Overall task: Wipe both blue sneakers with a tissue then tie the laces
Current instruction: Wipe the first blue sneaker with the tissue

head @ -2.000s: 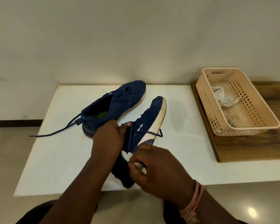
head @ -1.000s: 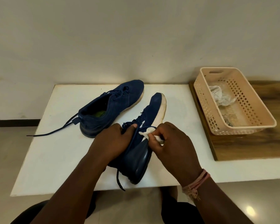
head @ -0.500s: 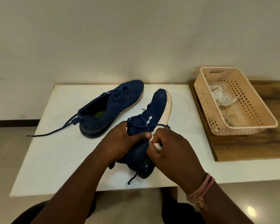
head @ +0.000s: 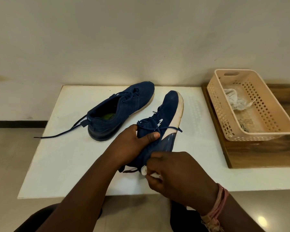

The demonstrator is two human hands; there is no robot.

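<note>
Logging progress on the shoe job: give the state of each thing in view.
Held sneaker: tilted on its side, laces untied.
Other sneaker: upright on the table, laces untied.
Tissue: wadded against the held sneaker's heel.
Left hand: grips the held sneaker.
Right hand: pinches the tissue.
Basket: holds crumpled tissue.

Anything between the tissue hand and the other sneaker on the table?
Nothing loose on the table. The right hand pinches the tissue at the heel of the held sneaker, which the left hand grips. That held sneaker lies between the tissue and the second sneaker, resting upright behind it with its laces trailing left.
</note>
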